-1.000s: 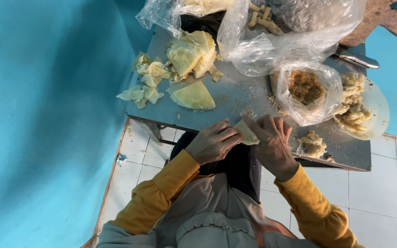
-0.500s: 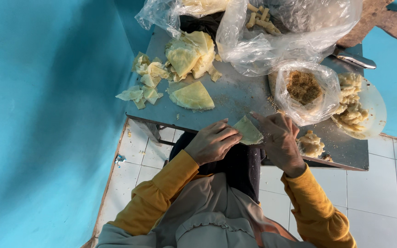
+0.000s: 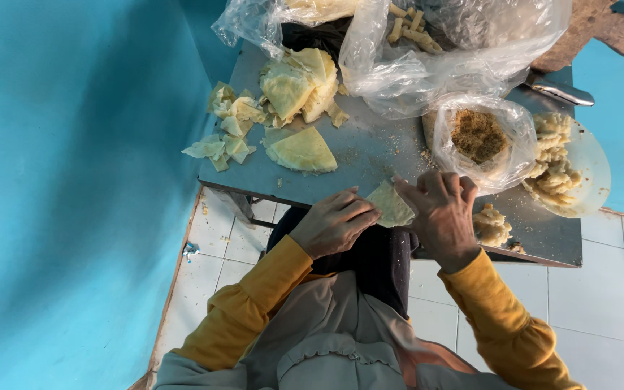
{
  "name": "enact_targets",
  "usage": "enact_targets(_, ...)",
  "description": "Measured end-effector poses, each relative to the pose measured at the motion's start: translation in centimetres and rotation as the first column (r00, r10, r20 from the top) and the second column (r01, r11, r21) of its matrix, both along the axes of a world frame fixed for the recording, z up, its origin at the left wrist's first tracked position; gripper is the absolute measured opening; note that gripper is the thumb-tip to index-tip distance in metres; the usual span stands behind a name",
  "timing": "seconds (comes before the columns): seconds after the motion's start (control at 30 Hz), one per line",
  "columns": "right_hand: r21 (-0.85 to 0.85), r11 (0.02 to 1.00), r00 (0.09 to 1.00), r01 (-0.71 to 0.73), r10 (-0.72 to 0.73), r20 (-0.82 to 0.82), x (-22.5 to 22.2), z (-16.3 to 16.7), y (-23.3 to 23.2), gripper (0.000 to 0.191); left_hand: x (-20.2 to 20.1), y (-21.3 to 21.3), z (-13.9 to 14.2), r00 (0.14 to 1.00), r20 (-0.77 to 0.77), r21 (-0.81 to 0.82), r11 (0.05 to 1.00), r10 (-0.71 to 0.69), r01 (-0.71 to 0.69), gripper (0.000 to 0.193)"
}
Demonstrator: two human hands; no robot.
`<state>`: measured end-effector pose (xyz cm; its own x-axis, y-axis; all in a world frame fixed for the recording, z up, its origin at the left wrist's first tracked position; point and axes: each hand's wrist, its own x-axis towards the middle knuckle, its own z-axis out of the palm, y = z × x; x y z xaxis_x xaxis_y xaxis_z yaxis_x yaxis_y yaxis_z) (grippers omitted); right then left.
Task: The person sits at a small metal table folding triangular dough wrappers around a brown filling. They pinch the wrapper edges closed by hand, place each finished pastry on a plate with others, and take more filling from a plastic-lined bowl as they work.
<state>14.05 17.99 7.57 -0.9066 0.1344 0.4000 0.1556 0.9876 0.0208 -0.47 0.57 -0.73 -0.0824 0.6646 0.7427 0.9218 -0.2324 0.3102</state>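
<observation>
Your left hand [image 3: 334, 225] and right hand [image 3: 438, 213] both pinch one pale wrapper sheet [image 3: 390, 204], fingers curled, at the grey desk [image 3: 370, 155] edge; filling bag [image 3: 479, 137] just beyond.

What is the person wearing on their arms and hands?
Both arms are covered by long mustard-yellow sleeves that are gathered at the wrists. The left hand and the right hand are bare: no gloves. I can't make out any rings, watch or bracelets. Over the chest there is a pale grey-beige garment with a scalloped edge, and a dark cloth hangs down between the arms.
</observation>
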Motion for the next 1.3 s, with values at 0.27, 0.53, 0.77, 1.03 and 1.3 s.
enact_targets(0.27, -0.49, 0.871, 0.993, 0.012, 0.045, 0.105, -1.8, -3.3, 0.5, 0.027, -0.2, 0.1, 0.1, 0.999, -0.046, 0.002, 1.0, 0.013, -0.013, 0.03)
enact_targets(0.53, -0.488, 0.871, 0.998, 0.054, -0.056, 0.01, -1.3, -3.0, 0.1, 0.029, -0.2, 0.1, 0.0, 1.0, -0.007, -0.003, 1.0, -0.006, 0.006, 0.024)
enact_targets(0.77, -0.343, 0.934, 0.995, 0.101, -0.092, 0.042, 1.7, -1.9, -1.9, 0.06, -0.1, 0.0, -0.1, 1.0, 0.006, 0.002, 1.0, -0.013, 0.013, 0.024)
enact_targets(1.03, -0.39, 0.919, 0.998, 0.055, -0.044, 0.037, 1.6, -1.5, -1.2, 0.063, -0.1, 0.0, -0.1, 1.0, 0.022, 0.008, 1.0, -0.018, 0.018, 0.022)
enact_targets(1.3, 0.233, 0.967, 0.975, 0.104, -0.145, 0.167, 0.9, -0.6, -2.3, 0.071, -0.1, -0.2, 0.2, 1.0, 0.003, -0.017, 1.0, 0.003, -0.003, 0.022)
